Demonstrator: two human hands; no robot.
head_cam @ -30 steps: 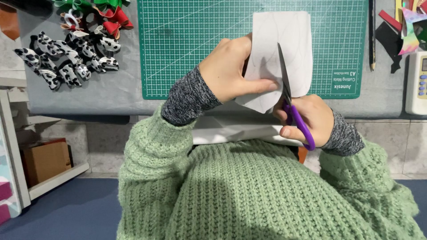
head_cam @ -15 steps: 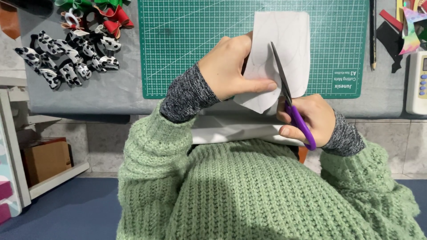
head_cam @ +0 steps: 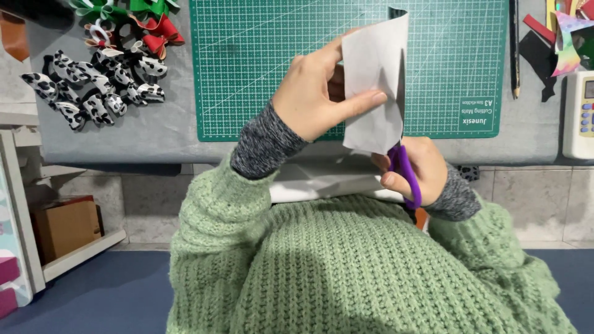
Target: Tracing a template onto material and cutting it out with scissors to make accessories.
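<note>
Grip: left hand (head_cam: 312, 93) pinching paper (head_cam: 374, 86) between thumb and fingers, thumb flat across the near face; right hand (head_cam: 416, 168) closed through purple handles of scissors (head_cam: 402, 167), blades hidden behind the sheet's right edge, so open or shut not tellable.

Far left: cardboard box (head_cam: 62, 226) on a low shelf. Upper left on grey table (head_cam: 154, 133): spotted black-and-white bows (head_cam: 93, 89), red and green bows (head_cam: 133, 21) above them.

Centre: green cutting mat (head_cam: 247, 62) with white grid. Paper held up in the air over the mat's right half, not lying on it.

Change from a second ago: sheet then broad and facing the camera, blade showing as a dark line across its right part; now turned narrower and raised higher, blade gone behind it. Judged: cut run further up the right side, sheet rotated to follow.

Paper: white, plain, stiff enough to stand upright, top right corner curled, bottom edge angled to a point above the scissors.

Right: pencil (head_cam: 513, 49) beside the mat, coloured scraps (head_cam: 566, 37), white remote (head_cam: 580, 114).
</note>
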